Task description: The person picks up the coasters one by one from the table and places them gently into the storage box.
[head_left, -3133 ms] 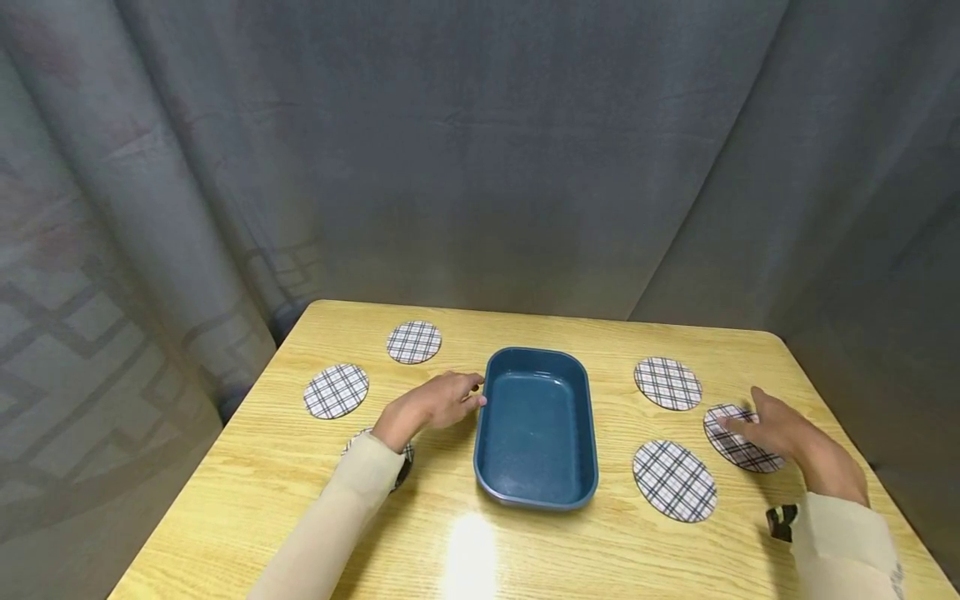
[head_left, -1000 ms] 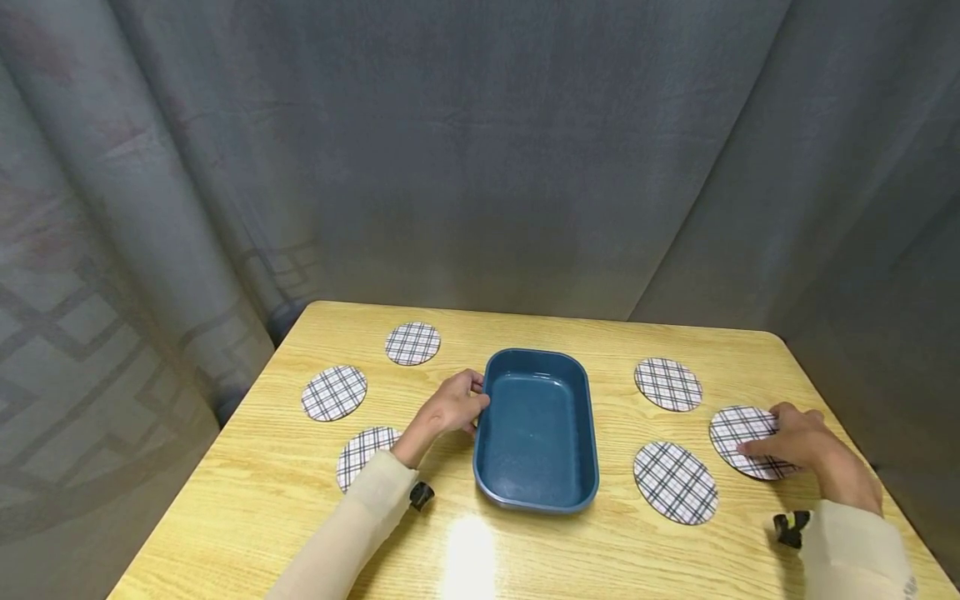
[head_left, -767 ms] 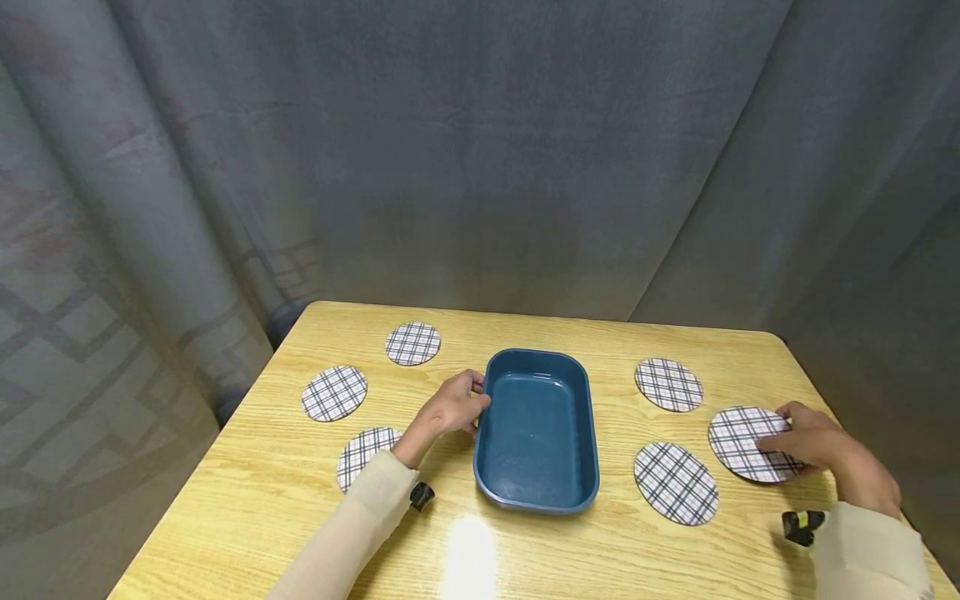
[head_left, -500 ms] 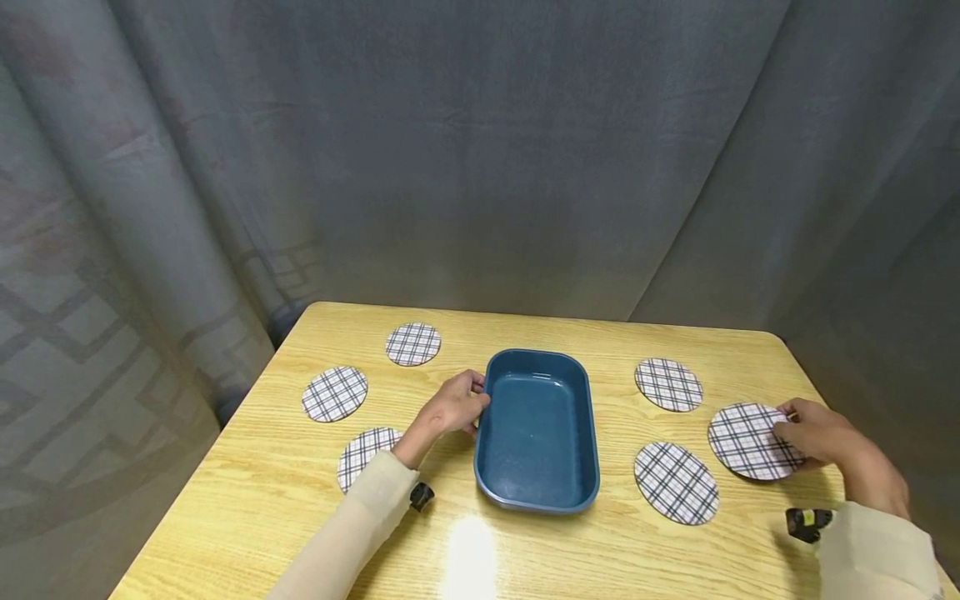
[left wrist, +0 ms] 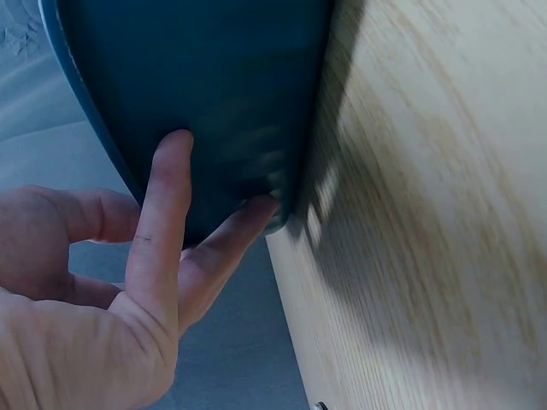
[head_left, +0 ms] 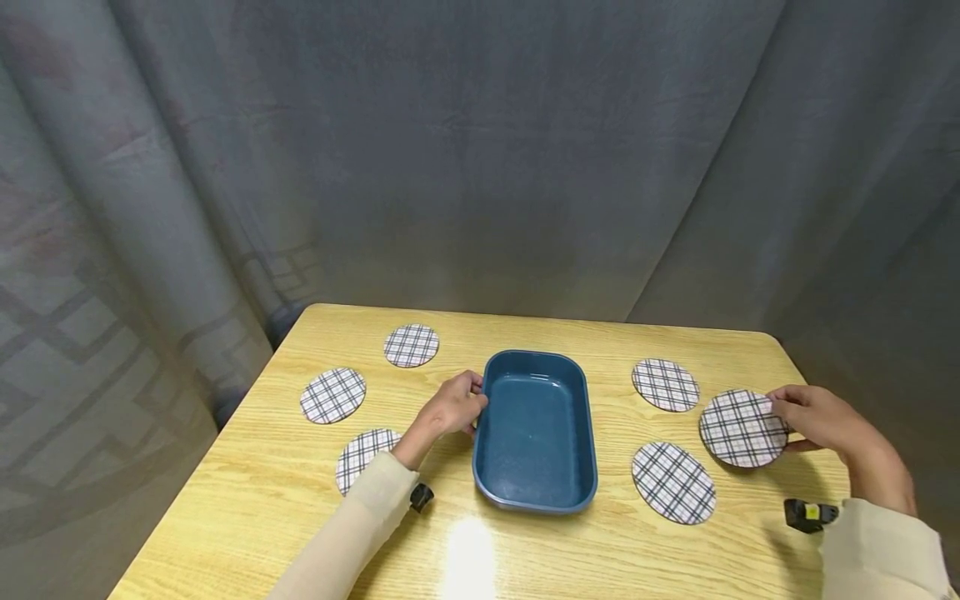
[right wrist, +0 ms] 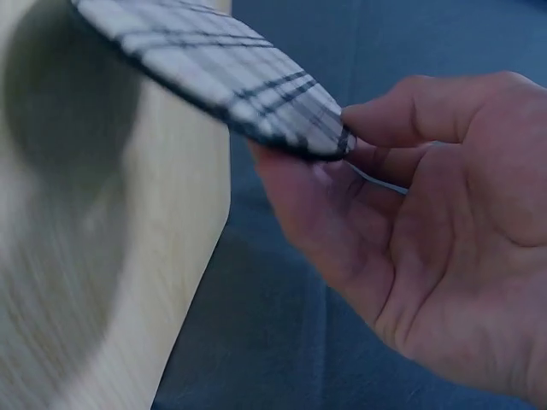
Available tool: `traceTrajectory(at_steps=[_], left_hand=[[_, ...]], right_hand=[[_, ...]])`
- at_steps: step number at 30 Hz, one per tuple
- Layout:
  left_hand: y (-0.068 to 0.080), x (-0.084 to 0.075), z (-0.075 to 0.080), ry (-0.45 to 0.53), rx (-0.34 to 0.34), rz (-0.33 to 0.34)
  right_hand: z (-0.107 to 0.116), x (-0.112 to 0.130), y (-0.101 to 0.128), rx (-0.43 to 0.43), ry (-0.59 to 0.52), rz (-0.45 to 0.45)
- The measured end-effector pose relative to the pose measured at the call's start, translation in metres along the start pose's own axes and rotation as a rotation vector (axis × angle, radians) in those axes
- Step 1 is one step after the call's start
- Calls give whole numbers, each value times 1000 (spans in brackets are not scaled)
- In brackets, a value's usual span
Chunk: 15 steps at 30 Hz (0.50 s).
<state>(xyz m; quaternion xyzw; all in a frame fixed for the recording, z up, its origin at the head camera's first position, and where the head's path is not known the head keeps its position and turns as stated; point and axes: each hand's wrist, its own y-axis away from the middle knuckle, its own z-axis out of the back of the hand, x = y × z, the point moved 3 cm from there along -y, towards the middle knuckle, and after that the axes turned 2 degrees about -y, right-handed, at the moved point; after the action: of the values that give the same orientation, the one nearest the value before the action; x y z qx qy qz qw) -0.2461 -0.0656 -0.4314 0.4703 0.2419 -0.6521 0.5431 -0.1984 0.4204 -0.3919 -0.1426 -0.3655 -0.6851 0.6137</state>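
A deep blue rectangular tray (head_left: 534, 437) stands on the table with nothing in it. My left hand (head_left: 450, 406) grips its left wall, thumb at the rim and fingers (left wrist: 158, 213) against the outside, as the left wrist view shows. Over the table's right side, my right hand (head_left: 825, 421) pinches a round plaid coaster (head_left: 742, 429) by its right edge. In the right wrist view the coaster (right wrist: 231, 68) is tilted and clear of the table, its shadow falling on the wood below; the thumb lies on top, fingers underneath.
Two more plaid coasters lie on the right, one farther back (head_left: 665, 384) and one nearer (head_left: 673, 482). On the left are a back coaster (head_left: 412, 345), a middle coaster (head_left: 333, 395) and a front coaster (head_left: 365, 457), partly behind my left forearm. Grey curtains (head_left: 480, 167) hang behind the table.
My right hand has taken the coaster by its right edge and raised it off the table, lately shifting slightly left. The left hand has closed on the tray wall; the tray stays put.
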Motion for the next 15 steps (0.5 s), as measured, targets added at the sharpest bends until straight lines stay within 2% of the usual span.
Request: traceTrajectory(at_steps=[7,15], left_hand=[[0,0,0,14,7,-5],[0,0,0,19,4,-4]], right_hand=[[-5,16,0,-32,-88,79],[-15,32,-8,-7,-228,235]])
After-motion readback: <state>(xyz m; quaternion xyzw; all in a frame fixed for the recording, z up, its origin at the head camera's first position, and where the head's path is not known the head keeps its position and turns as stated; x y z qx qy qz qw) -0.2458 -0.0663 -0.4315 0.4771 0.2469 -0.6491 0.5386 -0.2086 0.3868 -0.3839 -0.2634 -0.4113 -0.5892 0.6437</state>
